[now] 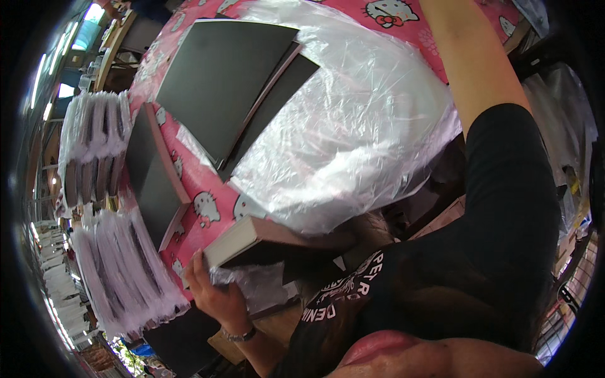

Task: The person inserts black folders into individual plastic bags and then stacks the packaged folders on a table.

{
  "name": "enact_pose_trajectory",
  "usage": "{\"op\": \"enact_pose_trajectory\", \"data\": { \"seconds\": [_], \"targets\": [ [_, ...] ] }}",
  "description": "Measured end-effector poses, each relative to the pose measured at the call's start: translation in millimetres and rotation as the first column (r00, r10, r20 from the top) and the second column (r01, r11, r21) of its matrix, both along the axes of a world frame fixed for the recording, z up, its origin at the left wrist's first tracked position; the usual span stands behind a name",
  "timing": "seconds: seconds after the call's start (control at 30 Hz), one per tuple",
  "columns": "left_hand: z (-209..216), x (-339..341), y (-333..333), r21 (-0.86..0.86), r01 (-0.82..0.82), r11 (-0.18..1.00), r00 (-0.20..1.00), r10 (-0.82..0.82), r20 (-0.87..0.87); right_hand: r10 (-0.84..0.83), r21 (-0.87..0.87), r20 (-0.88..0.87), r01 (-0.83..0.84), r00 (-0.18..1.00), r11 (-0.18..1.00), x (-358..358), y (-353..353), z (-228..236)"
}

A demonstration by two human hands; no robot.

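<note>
My left hand (217, 301) is at the near edge of the table, its fingers against the pale end of a thick, dark box-like block (234, 242). The block lies tilted close to my body, and its far end is lost in shadow. My right arm (469, 57) stretches forward past the top edge, so that hand is out of sight. Ahead lie overlapping flat black panels (224, 75), partly on a large clear plastic sheet (353, 120). Another black block with a brownish edge (154, 176) rests to their left.
A pink cloth with cartoon cats (205, 208) covers the table. Plastic-wrapped stacks (126, 271) stand along the left side, with more wrapped bundles (94, 148) behind. Clear plastic (561, 113) hangs at the right. Shelving and lamps show at the far left.
</note>
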State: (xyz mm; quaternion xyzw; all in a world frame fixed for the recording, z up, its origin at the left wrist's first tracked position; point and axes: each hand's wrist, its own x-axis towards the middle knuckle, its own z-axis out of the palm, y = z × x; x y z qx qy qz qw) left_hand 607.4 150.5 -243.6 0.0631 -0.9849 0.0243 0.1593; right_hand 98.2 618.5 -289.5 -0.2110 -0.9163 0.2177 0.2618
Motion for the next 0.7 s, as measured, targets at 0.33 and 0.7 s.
{"op": "enact_pose_trajectory", "data": {
  "seconds": [0.33, 0.7],
  "targets": [
    [2, 20, -7, 0.241, 0.188, 0.952, 0.969, -0.141, -0.202, 0.292, 0.223, -0.476, -0.208, 0.829, 0.953, 159, -64, 89],
    [-5, 47, -26, 0.238, 0.23, 0.944, 0.966, -0.192, -0.174, 0.479, 0.43, -0.355, -0.314, 0.803, 0.846, 128, -13, 60]
  ]
}}
